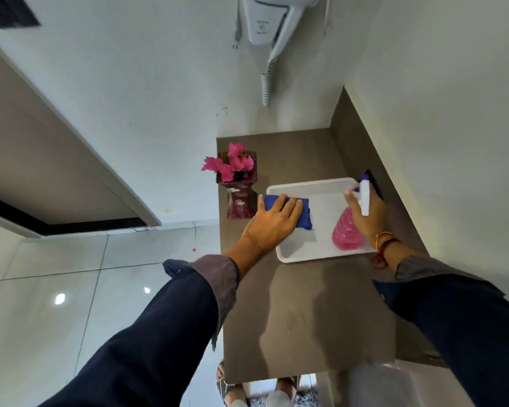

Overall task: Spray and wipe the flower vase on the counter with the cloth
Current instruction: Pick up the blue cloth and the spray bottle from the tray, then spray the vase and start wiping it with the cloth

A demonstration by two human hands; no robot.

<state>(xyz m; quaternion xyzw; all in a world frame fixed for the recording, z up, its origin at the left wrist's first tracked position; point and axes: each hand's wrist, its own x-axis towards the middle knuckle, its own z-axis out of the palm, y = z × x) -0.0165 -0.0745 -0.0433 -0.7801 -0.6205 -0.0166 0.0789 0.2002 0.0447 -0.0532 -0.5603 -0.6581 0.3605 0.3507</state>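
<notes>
Reaching into the white tray [291, 254] with both hands at once. Left hand [272, 223] laid flat, fingers spread wide, over the blue cloth [304, 214] at the tray's left end; pressing on it, not yet gathered into a grasp. Right hand [365, 214] wrapped around the neck of the spray bottle [347, 233], pink body below the palm, white trigger head poking out past the fingers toward the far wall.

Vase [241, 201] standing upright at the far-left corner of the counter [300, 312], just beside the tray and close to the counter's left edge, pink flowers [232, 164] in its mouth. Dark red, glossy, waisted in the middle (probably glass or glazed ceramic, so hard, brittle and slick once wet). Top-heavy too, judging by the blooms and the narrow waist, with open floor just past that left edge.

Best steadied at the waist or low on the flared base, never by the flowers. Cloth soft and limp, easy to bunch and wrap around the curves. Bottle light enough for one hand.
</notes>
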